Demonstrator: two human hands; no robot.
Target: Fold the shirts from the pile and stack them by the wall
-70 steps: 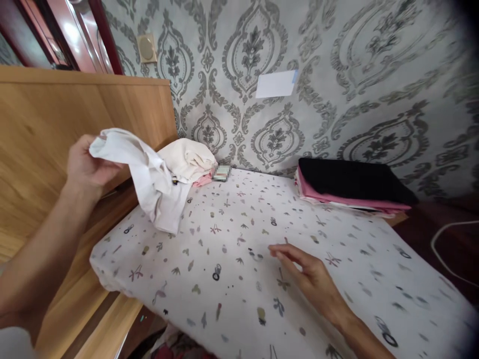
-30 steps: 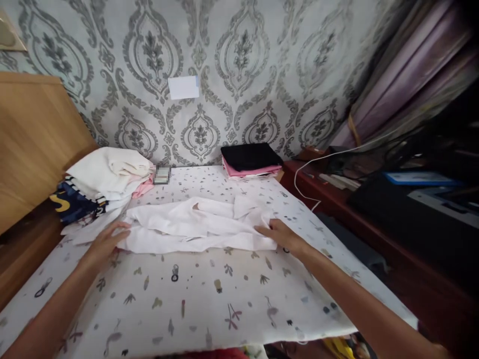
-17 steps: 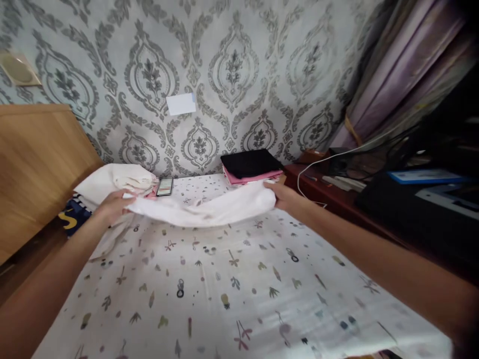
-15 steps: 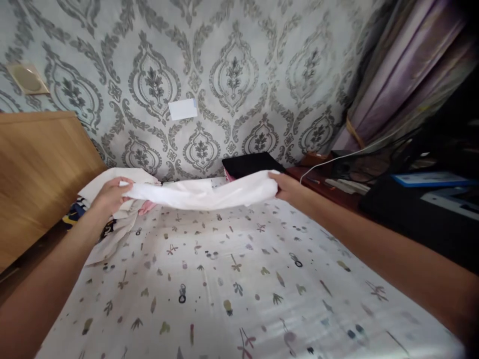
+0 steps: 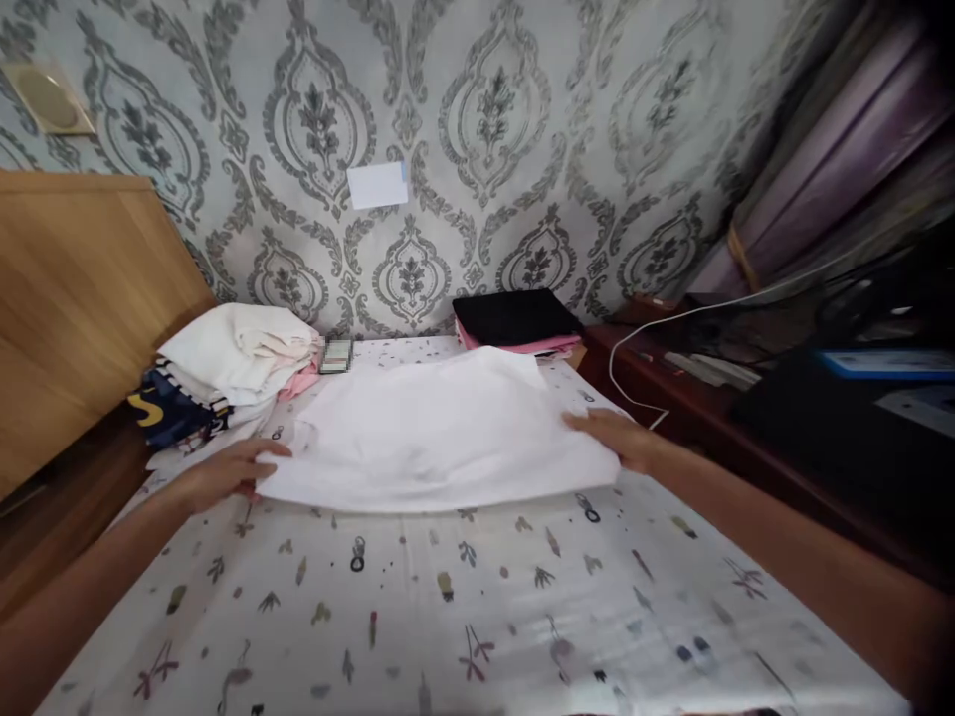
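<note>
A white cloth (image 5: 433, 428), perhaps a folded garment, lies spread over the patterned bed sheet (image 5: 403, 607), its front edge slightly raised. My left hand (image 5: 231, 472) pinches its front left corner between thumb and fingers. At the opposite side, my right hand (image 5: 616, 436) has closed on the right edge, with the thumb and some fingers hidden behind or under the fabric. Both arms reach forward, far apart from each other.
Heaped clothes (image 5: 239, 348) lie at the back left by a wooden panel (image 5: 82, 318). A folded stack with a black garment (image 5: 514, 316) on top sits near the wallpapered wall. To the right stands a dark red table (image 5: 701, 428) with a white cable (image 5: 634, 396).
Both hands have come down and closer to me, laying out the white cloth that hung narrow in the air. The view has tilted a little, showing more of the heap and stack.
</note>
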